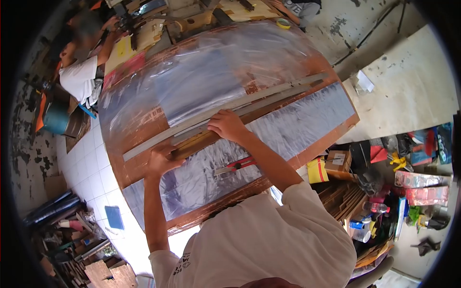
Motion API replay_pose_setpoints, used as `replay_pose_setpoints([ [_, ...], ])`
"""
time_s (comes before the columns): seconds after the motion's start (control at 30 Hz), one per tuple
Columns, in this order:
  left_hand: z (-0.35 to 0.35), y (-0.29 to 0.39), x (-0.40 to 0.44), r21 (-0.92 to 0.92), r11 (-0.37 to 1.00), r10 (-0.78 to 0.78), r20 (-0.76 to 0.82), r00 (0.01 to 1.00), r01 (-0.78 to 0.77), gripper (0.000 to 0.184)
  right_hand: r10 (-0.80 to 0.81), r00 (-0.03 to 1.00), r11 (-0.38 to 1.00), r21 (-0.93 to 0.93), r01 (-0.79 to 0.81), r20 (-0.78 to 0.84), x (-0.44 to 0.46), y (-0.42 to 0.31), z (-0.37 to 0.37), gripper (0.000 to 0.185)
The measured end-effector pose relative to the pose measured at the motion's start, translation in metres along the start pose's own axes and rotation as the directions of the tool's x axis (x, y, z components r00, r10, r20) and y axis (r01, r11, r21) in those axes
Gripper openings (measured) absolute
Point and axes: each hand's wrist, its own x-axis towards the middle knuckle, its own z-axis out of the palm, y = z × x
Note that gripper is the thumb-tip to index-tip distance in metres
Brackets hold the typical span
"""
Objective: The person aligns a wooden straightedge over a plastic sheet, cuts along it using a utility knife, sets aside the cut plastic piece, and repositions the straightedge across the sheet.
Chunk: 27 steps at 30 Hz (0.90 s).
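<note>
A large brown worktable (317,146) lies in front of me, partly covered with clear plastic film (269,53) and a crinkled silvery sheet (307,115). Two long, thin grey strips, straightedge-like, run diagonally across it; the farther strip (149,145) reaches further left than the nearer strip (273,102). My left hand (162,159) rests near the left end of the nearer strip, thumb and fingers apart. Curled fingers of my right hand (228,126) bear on the nearer strip, their undersides hidden. A red utility knife (237,164) lies on the silvery sheet between my forearms.
Yellow tape (283,23) sits at the table's far edge. A person in a white shirt (81,79) works at far left; another person's grey sleeve (307,8) shows at the top. Cardboard boxes (338,161) and clutter crowd the right; wood scraps (110,276) lie lower left.
</note>
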Motion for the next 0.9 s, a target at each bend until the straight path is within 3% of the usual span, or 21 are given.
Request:
replay_pose_setpoints([
  [0.1, -0.004, 0.005, 0.001, 0.033, 0.999, -0.044, 0.016, 0.999, 0.043, 0.055, 0.022, 0.999, 0.996, 0.082, -0.020, -0.023, -0.010, -0.003, -0.019, 0.019],
  [0.17, -0.005, 0.004, 0.001, -0.047, 0.995, -0.092, 0.022, 0.995, 0.093, 0.055, 0.056, 0.998, 0.988, 0.148, -0.049, -0.040, -0.020, -0.004, -0.040, 0.029],
  [0.23, -0.010, 0.004, 0.004, -0.044, 0.994, -0.101, 0.046, 0.994, 0.104, 0.054, 0.026, 1.000, 0.993, 0.118, -0.024, -0.015, -0.032, 0.003, -0.057, 0.039],
  [0.37, -0.012, 0.001, 0.007, -0.015, 0.998, -0.062, 0.043, 0.997, 0.063, 0.050, 0.069, 0.997, 0.997, -0.020, -0.068, 0.044, -0.058, 0.029, -0.077, 0.036],
  [0.43, -0.016, 0.003, 0.009, -0.017, 0.998, -0.062, 0.054, 0.997, 0.063, 0.050, 0.120, 0.993, 0.991, -0.056, -0.119, 0.012, -0.065, 0.042, -0.083, 0.026],
  [0.53, -0.022, 0.005, 0.012, -0.036, 0.998, -0.050, 0.091, 0.995, 0.053, 0.049, 0.067, 0.997, 0.985, -0.159, -0.059, 0.043, -0.061, 0.049, -0.092, 0.025],
  [0.57, -0.020, 0.003, 0.010, -0.073, 0.989, -0.120, 0.099, 0.988, 0.128, 0.048, 0.050, 0.998, 0.988, -0.149, -0.043, 0.047, -0.059, 0.050, -0.090, 0.025],
  [0.7, -0.020, 0.003, 0.009, -0.090, 0.978, -0.183, 0.083, 0.980, 0.190, 0.047, -0.126, 0.986, 0.954, -0.260, 0.152, 0.113, -0.054, 0.053, -0.087, 0.027],
  [0.9, -0.003, -0.005, -0.004, -0.125, 0.985, -0.112, 0.053, 0.992, 0.118, 0.030, -0.230, 0.970, 0.937, -0.250, 0.244, 0.085, -0.049, 0.059, -0.083, 0.028],
])
